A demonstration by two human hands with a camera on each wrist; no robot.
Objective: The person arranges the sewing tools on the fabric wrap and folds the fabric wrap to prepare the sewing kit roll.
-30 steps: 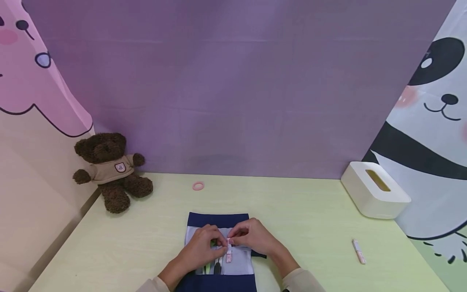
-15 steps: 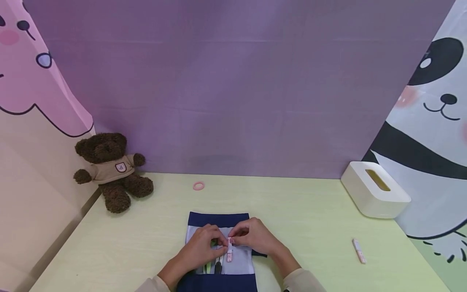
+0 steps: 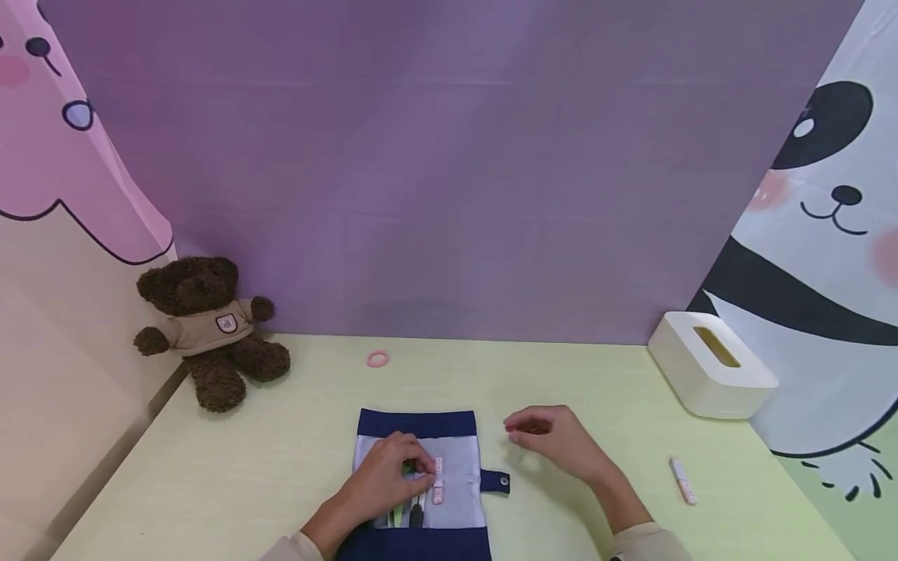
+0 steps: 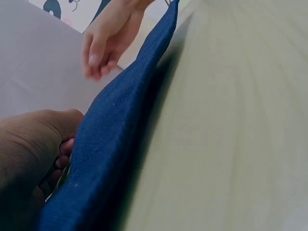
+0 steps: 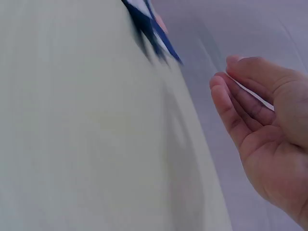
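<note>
A navy and light-grey fabric tool roll (image 3: 459, 499) lies unfolded at the front of the table, its snap tab (image 3: 495, 481) sticking out to the right. A slim pink-and-white stick (image 3: 438, 492) lies upright on its grey inside, beside green and black-handled tools (image 3: 417, 514) partly covered by my left hand. My left hand (image 3: 393, 471) rests over the roll, thumb and fingertips pinching at its grey lining along the stick's left edge; the exact pinched spot is hidden. To the right of the roll, my right hand (image 3: 561, 440) hovers above the table with loosely bent fingers (image 5: 224, 103), holding nothing.
Another pink-and-white stick (image 3: 683, 481) lies at the right of the table. A white tissue box (image 3: 712, 366) stands at the back right. At the back left sits a brown teddy bear (image 3: 210, 331), and a pink ring (image 3: 377, 358) lies near the rear edge.
My right hand has let go of the stick's top and moved right, off the roll, uncovering the snap tab. The stick stays in the roll. My left hand has kept its place.
</note>
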